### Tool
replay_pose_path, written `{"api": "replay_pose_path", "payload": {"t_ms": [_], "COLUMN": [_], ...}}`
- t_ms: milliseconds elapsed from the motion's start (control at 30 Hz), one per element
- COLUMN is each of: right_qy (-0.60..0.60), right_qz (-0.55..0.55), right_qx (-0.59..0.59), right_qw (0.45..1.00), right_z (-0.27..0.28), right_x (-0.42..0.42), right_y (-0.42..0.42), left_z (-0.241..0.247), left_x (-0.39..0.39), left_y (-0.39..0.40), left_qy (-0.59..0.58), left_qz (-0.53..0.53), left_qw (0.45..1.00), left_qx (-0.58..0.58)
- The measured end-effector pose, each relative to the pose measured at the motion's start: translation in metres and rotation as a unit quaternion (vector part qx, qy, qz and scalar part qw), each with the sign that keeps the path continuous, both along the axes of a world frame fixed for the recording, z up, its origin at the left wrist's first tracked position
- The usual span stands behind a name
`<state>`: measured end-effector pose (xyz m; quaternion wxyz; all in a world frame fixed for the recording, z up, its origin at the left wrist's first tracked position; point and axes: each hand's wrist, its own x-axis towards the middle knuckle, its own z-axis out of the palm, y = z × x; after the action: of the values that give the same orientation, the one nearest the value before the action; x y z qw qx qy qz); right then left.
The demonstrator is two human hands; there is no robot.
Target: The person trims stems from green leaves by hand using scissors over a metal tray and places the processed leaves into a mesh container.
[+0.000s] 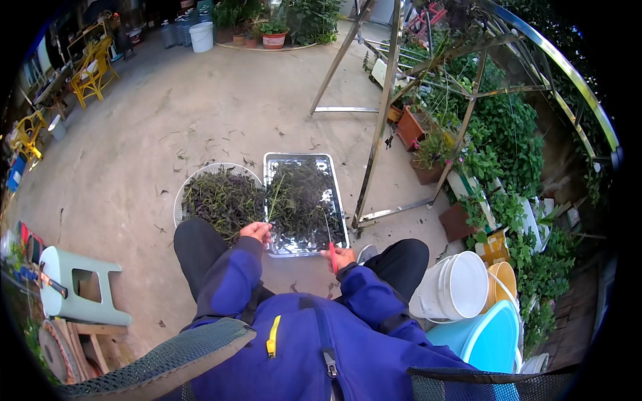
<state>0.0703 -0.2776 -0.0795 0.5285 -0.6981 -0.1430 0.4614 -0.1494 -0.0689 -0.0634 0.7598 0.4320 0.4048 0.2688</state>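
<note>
My left hand (257, 232) pinches the lower end of a thin green plant stem (275, 198) that rises over the left side of a shiny metal tray (293, 250). In my right hand (340, 258), at the tray's near right corner, are red-handled scissors (332, 250), their blades pointing away from me over the tray. Dark leafy cuttings (303, 193) lie in the tray. Left of it, touching or nearly so, a round white plastic basket (179, 198) holds a heap of dark leaves and green stems (220, 200). Whether the blades are apart cannot be told.
A metal-tube frame (373, 165) stands right of the tray. White (464, 285) and yellow (501, 285) buckets and a blue tub (491, 336) are at the near right, beside potted plants. A pale green stool (83, 285) bearing a knife is at the left. Cut bits litter the concrete.
</note>
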Motion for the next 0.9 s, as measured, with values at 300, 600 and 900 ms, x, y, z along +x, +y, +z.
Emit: {"api": "replay_pose_path", "payload": {"t_ms": [300, 600, 900], "right_qy": [-0.059, 0.025, -0.041], "right_qz": [0.069, -0.005, 0.035], "right_qx": [-0.036, 0.06, 0.029], "right_qw": [0.995, 0.998, 0.998], "right_z": [-0.008, 0.072, 0.063], "right_x": [-0.007, -0.033, -0.023], "right_y": [-0.007, 0.006, 0.028], "left_z": [-0.013, 0.007, 0.005], "left_x": [-0.004, -0.006, -0.006], "left_y": [0.01, 0.004, -0.008], "left_qy": [-0.018, -0.01, 0.053], "left_qz": [-0.031, -0.022, -0.089], "left_qw": [0.999, 0.999, 0.991], "left_qx": [0.001, 0.037, 0.082]}}
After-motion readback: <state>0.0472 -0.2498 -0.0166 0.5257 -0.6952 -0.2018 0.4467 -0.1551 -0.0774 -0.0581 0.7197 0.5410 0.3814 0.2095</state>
